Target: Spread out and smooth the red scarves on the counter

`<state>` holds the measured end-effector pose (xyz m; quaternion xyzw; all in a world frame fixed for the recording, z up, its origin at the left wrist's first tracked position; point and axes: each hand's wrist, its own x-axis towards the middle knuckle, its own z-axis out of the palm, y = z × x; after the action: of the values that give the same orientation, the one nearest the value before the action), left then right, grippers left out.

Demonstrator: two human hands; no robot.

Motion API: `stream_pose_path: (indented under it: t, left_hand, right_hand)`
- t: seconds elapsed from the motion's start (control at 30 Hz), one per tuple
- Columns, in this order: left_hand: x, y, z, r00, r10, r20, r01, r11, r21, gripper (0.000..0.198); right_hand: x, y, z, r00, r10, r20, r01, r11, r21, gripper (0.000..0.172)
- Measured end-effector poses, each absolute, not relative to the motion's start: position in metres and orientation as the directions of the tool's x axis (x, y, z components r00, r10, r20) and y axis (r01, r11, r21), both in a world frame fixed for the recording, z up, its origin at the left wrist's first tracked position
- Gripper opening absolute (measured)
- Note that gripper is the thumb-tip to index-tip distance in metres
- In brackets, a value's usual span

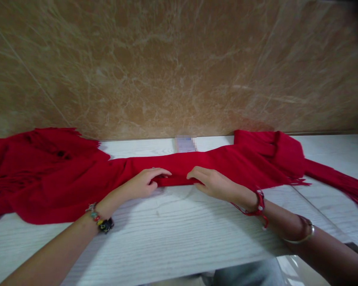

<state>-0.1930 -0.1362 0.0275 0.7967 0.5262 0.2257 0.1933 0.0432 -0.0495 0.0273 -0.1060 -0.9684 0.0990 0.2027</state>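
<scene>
A long red scarf with fringed ends lies across the white wood-grain table, its middle folded into a narrow band. My left hand rests on this band left of centre, fingers stretched out over the cloth and thumb apart near the front edge. My right hand touches the band a short way to the right, its fingers bent lightly on the cloth and the thumb apart below them. Neither hand appears to grip the scarf. At the left the cloth spreads wide in loose folds; at the right it bunches up, with a fringed strip trailing off.
A brown marbled wall rises behind the table. Between scarf and wall lies a small pale rectangular item, partly blurred out. A seam runs through the tabletop at the right. Grey-blue cloth shows below the front edge.
</scene>
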Motion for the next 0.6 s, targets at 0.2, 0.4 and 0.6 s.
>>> stream_pose_path:
  t: [0.2, 0.4, 0.6]
  left_hand:
    - [-0.178, -0.149, 0.032, 0.366, 0.899, 0.238, 0.839, -0.430, 0.334, 0.032]
    - [-0.170, -0.150, 0.026, 0.314, 0.895, 0.317, 0.908, -0.380, 0.174, 0.027]
    - [-0.174, -0.149, 0.028, 0.202, 0.931, 0.304, 0.915, -0.290, 0.281, 0.026]
  right_hand:
    - [0.039, -0.044, 0.025, -0.821, 0.387, 0.419, 0.161, 0.862, -0.480, 0.012]
    - [0.037, -0.042, 0.024, -0.823, 0.467, 0.323, 0.227, 0.793, -0.566, 0.011]
    - [0.035, -0.042, 0.022, -0.827, 0.454, 0.332, 0.237, 0.816, -0.527, 0.011]
